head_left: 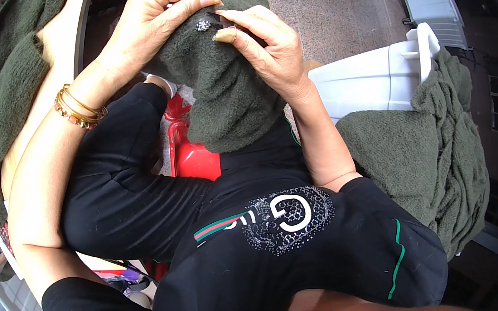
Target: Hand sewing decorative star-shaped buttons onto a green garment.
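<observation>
A dark green fuzzy knit garment (216, 97) hangs bunched over my lap. On it sits a small sparkling button (203, 25), between my two hands. My left hand (159, 19) is closed on the cloth just above the button, its thumb stretched along the fabric. From the other side my right hand (269, 43) pinches the garment's edge by the button, thumb and forefinger close together. A small dark bit shows between the fingertips of both hands; I cannot make out what it is.
More dark green knit pieces (9, 105) lie on a pale tabletop (67, 38) at left, some with shiny buttons. At right, green knit (394, 161) drapes over a white plastic bin (359, 81). A red stool (192, 156) shows below; a white wheeled bin (430, 6) stands farther off.
</observation>
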Available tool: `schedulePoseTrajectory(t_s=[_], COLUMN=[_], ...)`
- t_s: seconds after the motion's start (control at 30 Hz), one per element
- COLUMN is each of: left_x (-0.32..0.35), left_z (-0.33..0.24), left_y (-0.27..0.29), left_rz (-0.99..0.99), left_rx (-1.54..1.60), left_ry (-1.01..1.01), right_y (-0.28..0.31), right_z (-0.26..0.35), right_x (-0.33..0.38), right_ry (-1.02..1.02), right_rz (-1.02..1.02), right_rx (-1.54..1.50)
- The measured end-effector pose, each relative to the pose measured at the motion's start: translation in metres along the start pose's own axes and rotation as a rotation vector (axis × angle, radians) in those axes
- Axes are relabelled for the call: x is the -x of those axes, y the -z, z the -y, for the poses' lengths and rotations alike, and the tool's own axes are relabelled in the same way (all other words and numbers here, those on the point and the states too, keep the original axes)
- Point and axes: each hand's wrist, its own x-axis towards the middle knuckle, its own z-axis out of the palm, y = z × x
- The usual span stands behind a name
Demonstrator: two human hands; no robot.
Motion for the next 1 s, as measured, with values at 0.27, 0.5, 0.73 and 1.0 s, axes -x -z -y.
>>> schedulePoseTrajectory(t_s=[0.27, 0.5, 0.73, 1.0], left_x=[0.0005, 0.0001, 0.0016, 0.0036], left_z=[0.0003, 0.004, 0.0078, 0.0068], left_y=[-0.0009, -0.0014, -0.0001, 0.0], left_rz=[-0.004, -0.007, 0.024, 0.075], left_rx=[0.009, 0.042, -0.027, -0.006], left_ry=[-0.042, -0.03, -0.015, 0.001], right_y=[-0.0016, -0.0015, -0.0007, 0.003], right_z=[0.0003, 0.0032, 0.0027, 0.0065], right_x=[0.0023, 0.0023, 0.003, 0.0011], right_ry=[-0.025, 0.013, 0.044, 0.002], right_rz=[0.003, 0.033, 0.052, 0.107], right_rx=[-0.016, 0.037, 0.037, -0.041])
